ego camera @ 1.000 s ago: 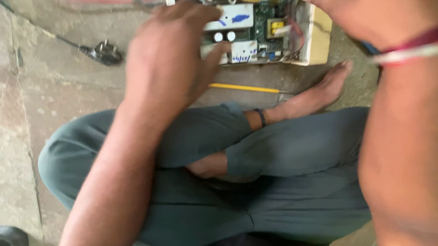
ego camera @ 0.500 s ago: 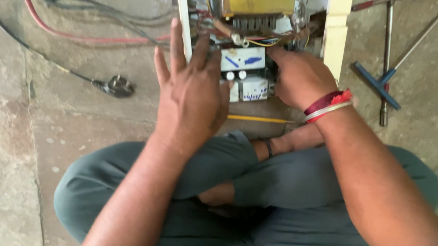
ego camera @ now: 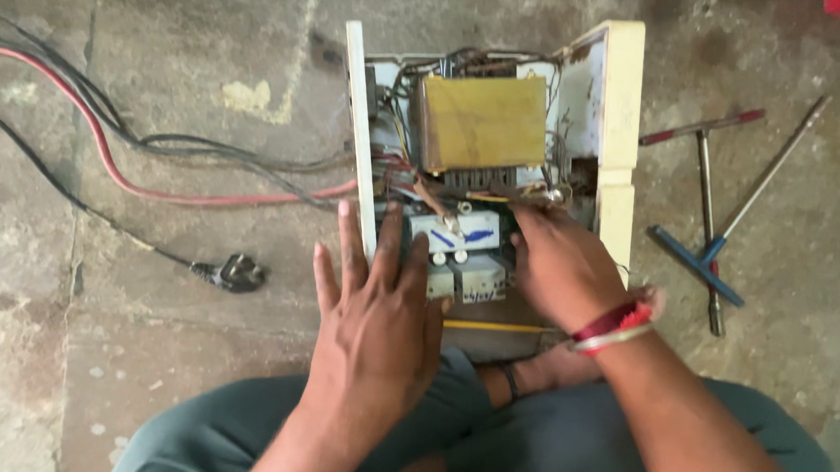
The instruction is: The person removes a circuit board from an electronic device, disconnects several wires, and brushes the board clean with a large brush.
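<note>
Concrete floor (ego camera: pixel 145 365), stained and cracked; we sit cross-legged on it with the opened cream-cased electrical unit (ego camera: pixel 622 103) right in front of our knees. Cover is off: yellow transformer block (ego camera: pixel 481 122) at the top, wiring around it, white component modules (ego camera: pixel 468 237) lower down.

Left hand (ego camera: pixel 377 320) is flat, fingers (ego camera: pixel 348 237) spread and released, lying over the lower left edge of the unit beside its white side panel (ego camera: pixel 361 128), holding nothing. Right hand (ego camera: pixel 557 262) reaches into the lower right of the case, fingertips at the wiring just under the transformer; we cannot tell whether they grip anything. Red and white bands (ego camera: pixel 612 323) on that wrist.

Left of the unit: red cable (ego camera: pixel 116 177) and black cables (ego camera: pixel 54 83) run across the floor, black plug (ego camera: pixel 238 272) lying near the left hand. Right of the unit, apart from it: two T-handle wrenches (ego camera: pixel 709 213), one red-tipped, one blue-handled, crossing each other.
</note>
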